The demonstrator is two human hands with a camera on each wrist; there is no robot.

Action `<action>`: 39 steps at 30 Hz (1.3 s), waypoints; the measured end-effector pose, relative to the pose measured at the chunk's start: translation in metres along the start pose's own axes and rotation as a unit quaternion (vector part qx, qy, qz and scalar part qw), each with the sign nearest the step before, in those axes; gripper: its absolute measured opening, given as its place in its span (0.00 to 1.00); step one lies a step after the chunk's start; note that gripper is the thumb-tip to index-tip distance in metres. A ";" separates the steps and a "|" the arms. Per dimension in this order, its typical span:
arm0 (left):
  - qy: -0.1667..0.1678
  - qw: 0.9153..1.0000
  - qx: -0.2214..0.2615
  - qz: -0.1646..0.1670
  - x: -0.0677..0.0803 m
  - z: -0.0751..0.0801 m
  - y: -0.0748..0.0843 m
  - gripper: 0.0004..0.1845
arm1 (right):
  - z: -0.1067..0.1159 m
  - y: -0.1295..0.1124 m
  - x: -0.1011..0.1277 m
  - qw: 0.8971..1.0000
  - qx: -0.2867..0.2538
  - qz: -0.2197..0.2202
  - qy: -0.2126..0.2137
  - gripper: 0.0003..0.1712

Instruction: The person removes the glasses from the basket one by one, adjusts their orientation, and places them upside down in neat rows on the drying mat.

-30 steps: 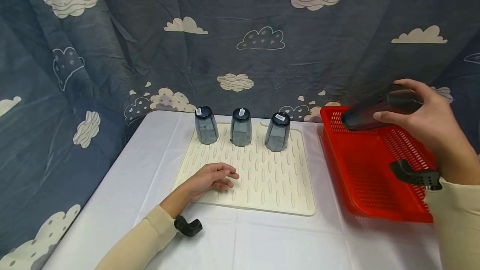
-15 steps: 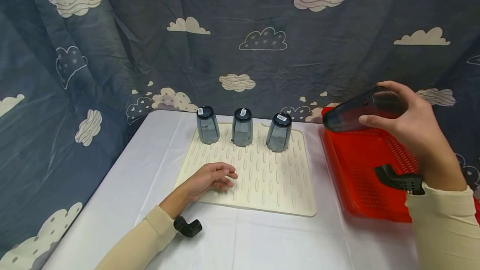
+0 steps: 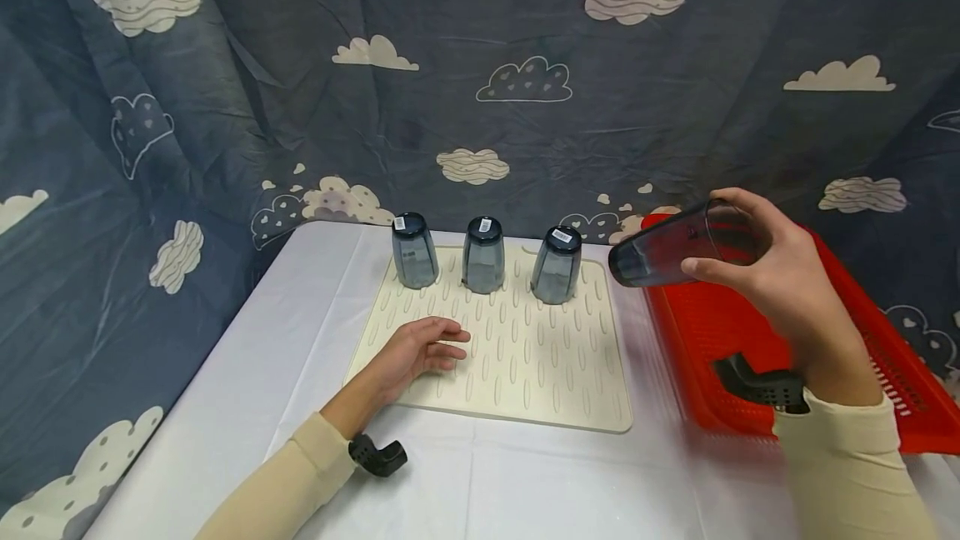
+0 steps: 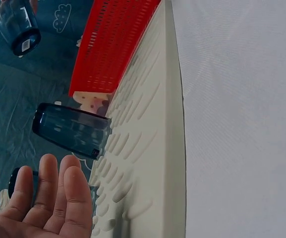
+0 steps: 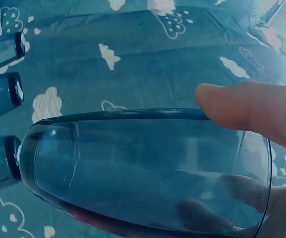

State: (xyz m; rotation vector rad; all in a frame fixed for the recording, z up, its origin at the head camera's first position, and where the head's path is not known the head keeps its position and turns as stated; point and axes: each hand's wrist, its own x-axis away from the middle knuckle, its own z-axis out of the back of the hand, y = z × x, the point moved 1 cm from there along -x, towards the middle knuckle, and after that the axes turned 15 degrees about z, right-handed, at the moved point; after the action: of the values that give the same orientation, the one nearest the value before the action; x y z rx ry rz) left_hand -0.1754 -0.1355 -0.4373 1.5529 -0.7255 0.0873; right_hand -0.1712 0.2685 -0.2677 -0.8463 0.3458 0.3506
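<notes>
My right hand [image 3: 783, 282] grips a dark tinted drinking glass [image 3: 663, 250] near its rim, thumb on one side and fingers on the other. The glass is tilted, nearly lying on its side, its base pointing left, held in the air over the left edge of the red basket [image 3: 678, 348]. Three similar glasses, a left one [image 3: 415, 252], a middle one [image 3: 483, 257] and a right one [image 3: 557, 267], stand upside down along the back of the cream ridged mat [image 3: 517, 390]. My left hand [image 3: 420, 352] is over the mat's front left part, fingers loosely extended, holding nothing.
A white cloth [image 3: 570, 482] covers the table. The basket stands right of the mat, with perforated sides. Behind the table hangs a dark curtain [image 3: 420, 123] with a cloud print.
My right hand has carried the glass leftward and slightly down, from over the basket to its left edge. My left hand has barely moved, its fingers shifting slightly.
</notes>
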 end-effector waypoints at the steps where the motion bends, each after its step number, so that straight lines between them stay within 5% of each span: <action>1: 0.000 1.000 -0.001 -0.001 0.000 0.000 0.000 0.27 | -0.002 -0.001 0.000 1.000 -0.002 0.005 -0.001 0.45; 5: 0.005 1.000 0.009 -0.002 -0.001 -0.001 0.000 0.26 | -0.013 -0.001 0.002 1.000 -0.008 0.012 -0.003 0.45; 12: 0.082 0.995 0.056 -0.005 -0.001 -0.003 0.005 0.18 | -0.033 -0.003 0.000 0.999 -0.031 0.006 -0.027 0.44; 25: 0.049 0.996 0.069 -0.012 0.001 -0.011 0.007 0.19 | -0.072 -0.005 -0.002 0.996 -0.072 0.006 -0.061 0.51; 39: 0.023 0.997 0.069 -0.025 -0.002 -0.023 0.011 0.16 | -0.110 -0.017 -0.005 0.984 -0.149 0.023 -0.092 0.45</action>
State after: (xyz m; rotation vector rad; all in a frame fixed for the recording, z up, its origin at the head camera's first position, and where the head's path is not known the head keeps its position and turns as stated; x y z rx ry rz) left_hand -0.1742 -0.1134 -0.4251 1.6938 -0.6554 0.1376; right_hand -0.1853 0.1718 -0.3217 -1.0901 0.1410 0.5276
